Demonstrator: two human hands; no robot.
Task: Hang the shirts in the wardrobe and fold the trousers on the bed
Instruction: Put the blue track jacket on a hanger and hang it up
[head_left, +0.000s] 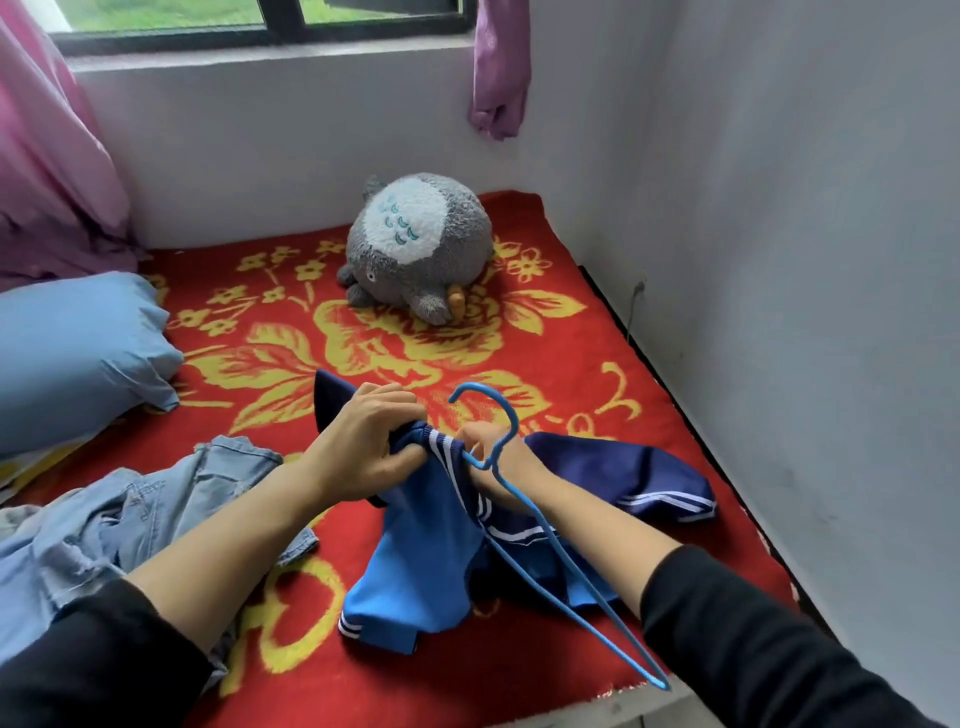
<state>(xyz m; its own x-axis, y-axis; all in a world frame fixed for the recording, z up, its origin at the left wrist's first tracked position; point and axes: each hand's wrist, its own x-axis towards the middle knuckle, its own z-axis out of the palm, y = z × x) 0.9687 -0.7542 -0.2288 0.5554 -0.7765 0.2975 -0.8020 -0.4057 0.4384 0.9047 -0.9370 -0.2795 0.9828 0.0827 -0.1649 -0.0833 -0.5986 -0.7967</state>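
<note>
- Shirt (415, 566), blue and navy with white stripes, lies crumpled at lower centre of the frame on the red floral bed cover (597, 374).
- Left hand (371, 441) is clenched around the shirt's ribbed collar, forearm reaching in from lower left.
- Right hand (498, 457) grips the neck of a blue wire hanger (524, 514); its fingertips are hidden behind fabric.
- Jeans (104, 525) lie heaped at left, cut off by the frame edge.

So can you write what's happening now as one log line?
step: putting hanger in blue shirt | left hand: grips collar | right hand: holds hanger | jeans: unfolded
</note>
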